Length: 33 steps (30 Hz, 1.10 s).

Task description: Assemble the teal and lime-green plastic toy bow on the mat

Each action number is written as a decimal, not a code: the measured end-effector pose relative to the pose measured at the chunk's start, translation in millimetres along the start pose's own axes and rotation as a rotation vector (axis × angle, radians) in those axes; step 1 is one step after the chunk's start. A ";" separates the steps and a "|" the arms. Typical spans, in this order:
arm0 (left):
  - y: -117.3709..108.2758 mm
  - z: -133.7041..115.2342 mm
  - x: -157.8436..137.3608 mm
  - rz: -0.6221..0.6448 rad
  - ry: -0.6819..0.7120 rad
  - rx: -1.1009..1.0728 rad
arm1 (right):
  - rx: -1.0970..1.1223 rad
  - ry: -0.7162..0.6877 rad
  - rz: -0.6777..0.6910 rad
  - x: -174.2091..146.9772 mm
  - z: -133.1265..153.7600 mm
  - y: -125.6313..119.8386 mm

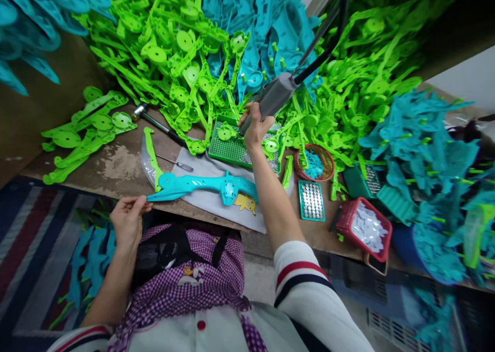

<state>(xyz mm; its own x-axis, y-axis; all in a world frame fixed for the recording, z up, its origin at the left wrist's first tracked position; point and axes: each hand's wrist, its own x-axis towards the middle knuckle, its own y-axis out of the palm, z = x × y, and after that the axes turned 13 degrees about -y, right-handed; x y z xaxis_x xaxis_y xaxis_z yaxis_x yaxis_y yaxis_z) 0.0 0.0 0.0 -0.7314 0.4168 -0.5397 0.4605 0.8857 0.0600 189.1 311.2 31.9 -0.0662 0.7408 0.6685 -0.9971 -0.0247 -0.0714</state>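
Left hand [129, 215] pinched the turquoise part [197, 183] between thumb and fingers at its 9 o'clock tip, likely to steady it; its middle lay over the pale cloth [209, 200], probably against scratches. Right hand [257, 128] was wrapped round the grey driver [278, 94], up at 1–2 o'clock, nose angled toward 8 over the green tray [219, 148], probably for the small metal pieces [273, 162] there. Cable [323, 55] ran off toward 1, presumably power.

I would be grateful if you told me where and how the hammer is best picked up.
Probably by the middle of its slim handle, coming from the person's side: the hammer lies slantwise with its metal head to the left, bare tabletop shows on its near side, and green plastic parts crowd the far side.
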 end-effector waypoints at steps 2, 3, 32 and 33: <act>0.0 0.4 0.3 -0.001 0.006 0.006 | 0.006 0.012 -0.005 -0.2 0.7 0.0; 0.0 0.6 0.5 -0.002 0.008 0.011 | 0.001 0.016 -0.008 -0.2 1.1 0.2; -25.7 -29.8 8.0 0.203 -0.199 0.296 | 0.162 -0.030 -0.174 -48.3 143.2 -68.8; -28.9 -31.7 9.4 0.210 -0.204 0.344 | 0.132 -0.023 -0.177 -55.2 148.3 -75.9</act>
<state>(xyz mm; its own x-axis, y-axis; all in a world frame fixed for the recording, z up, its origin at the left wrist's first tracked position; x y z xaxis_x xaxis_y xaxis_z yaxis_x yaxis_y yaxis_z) -36.2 -15.2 19.8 -0.5061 0.5004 -0.7025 0.7536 0.6527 -0.0781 263.0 172.6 110.2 0.1107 0.7261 0.6786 -0.9894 0.0157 0.1445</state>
